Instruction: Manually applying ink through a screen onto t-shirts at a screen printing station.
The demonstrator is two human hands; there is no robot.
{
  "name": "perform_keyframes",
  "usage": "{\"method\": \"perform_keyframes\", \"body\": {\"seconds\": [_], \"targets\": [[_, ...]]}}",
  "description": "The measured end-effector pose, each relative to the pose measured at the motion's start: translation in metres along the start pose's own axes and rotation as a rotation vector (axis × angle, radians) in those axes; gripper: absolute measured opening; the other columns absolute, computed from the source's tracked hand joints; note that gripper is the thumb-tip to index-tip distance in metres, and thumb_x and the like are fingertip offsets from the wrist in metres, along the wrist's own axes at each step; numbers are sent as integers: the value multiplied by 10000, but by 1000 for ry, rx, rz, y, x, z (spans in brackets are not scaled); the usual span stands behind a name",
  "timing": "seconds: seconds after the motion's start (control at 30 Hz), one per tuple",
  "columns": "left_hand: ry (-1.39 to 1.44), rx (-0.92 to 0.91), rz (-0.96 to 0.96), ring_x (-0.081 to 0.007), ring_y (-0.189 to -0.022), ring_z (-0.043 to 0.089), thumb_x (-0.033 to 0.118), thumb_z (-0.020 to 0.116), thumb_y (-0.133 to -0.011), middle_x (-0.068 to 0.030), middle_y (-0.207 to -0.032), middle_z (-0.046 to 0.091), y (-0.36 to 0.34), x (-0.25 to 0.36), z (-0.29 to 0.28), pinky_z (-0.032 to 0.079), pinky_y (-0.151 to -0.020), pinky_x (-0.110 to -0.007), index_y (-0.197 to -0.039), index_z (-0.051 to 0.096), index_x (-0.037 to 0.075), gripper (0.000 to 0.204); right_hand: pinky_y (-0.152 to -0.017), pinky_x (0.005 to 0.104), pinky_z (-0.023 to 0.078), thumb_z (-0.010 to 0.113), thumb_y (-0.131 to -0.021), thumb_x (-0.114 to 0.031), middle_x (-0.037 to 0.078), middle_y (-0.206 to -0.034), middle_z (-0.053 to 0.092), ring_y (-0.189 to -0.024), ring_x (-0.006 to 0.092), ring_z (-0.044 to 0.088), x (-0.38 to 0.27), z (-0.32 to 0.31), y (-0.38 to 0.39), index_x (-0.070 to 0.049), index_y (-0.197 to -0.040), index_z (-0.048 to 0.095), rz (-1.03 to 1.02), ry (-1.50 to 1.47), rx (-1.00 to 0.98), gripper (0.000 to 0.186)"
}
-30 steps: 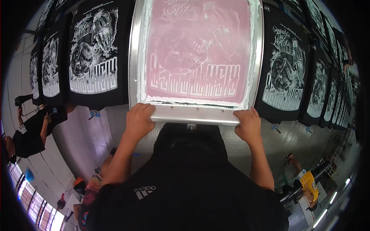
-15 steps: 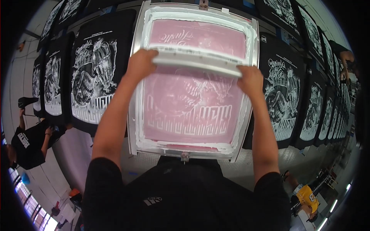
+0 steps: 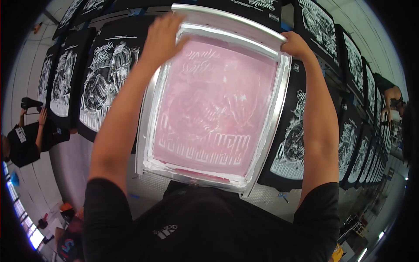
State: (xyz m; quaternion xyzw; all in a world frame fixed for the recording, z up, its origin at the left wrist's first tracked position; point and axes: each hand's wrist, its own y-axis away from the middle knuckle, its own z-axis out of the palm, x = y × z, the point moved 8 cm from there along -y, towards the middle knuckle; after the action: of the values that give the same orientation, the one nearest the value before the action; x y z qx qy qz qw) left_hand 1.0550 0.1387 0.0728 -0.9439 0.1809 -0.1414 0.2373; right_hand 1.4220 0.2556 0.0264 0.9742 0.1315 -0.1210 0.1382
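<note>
Your squeegee [image 3: 231,22] has moved to the screen-printing frame's [image 3: 279,100] far end, top centre; right hand [image 3: 295,44] grips it, left hand [image 3: 166,37] spreads fingers at its left end.

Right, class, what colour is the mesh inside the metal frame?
Pink, with a paler design; the mesh shows best in the head view.

The right hand [image 3: 297,45] grips the right end of a long metal squeegee [image 3: 233,22] at the far end of a framed screen [image 3: 278,100] with pink mesh [image 3: 209,105]. The left hand [image 3: 165,40] is at the squeegee's left end, its hold unclear. White-printed black shirts [image 3: 104,81] lie left and right.
</note>
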Motion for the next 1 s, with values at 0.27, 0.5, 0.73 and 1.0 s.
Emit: {"method": "perform_keyframes", "body": {"seconds": [0.27,0.5,0.73,1.0], "targets": [[909,-1608,-648,-260,-757,642,448,583,-929,-150,-797,668,448,179,-39,489,-708,-409,-866,682,9,454,-856,387,506,742,-565,-162,224,-992,690,-954,364,659,-37,35,-46,16,-1084,663,-150,137,-165,554],[1176,-1046,-699,-178,-591,502,345,632,-926,-123,-614,498,484,205,-9,403,-568,-382,-727,556,-6,411,-942,419,464,502,-692,-54,291,-1064,645,-1069,432,599,-79,42,-54,26,-1115,654,-265,141,125,456],[1186,-953,-666,-259,-627,583,307,657,-878,-167,-678,590,486,208,-8,437,-593,-392,-800,624,-18,336,-916,412,482,556,-669,-64,281,-1037,660,-1039,404,631,-115,76,40,18,-1124,652,-193,95,-8,472],[1186,-743,-556,-226,-637,609,304,663,-878,-150,-719,644,486,209,2,471,-614,-374,-898,686,16,290,-926,432,483,538,-716,-9,222,-1102,650,-1041,392,610,-203,165,317,-28,-1091,664,-116,-13,-49,396]]}}
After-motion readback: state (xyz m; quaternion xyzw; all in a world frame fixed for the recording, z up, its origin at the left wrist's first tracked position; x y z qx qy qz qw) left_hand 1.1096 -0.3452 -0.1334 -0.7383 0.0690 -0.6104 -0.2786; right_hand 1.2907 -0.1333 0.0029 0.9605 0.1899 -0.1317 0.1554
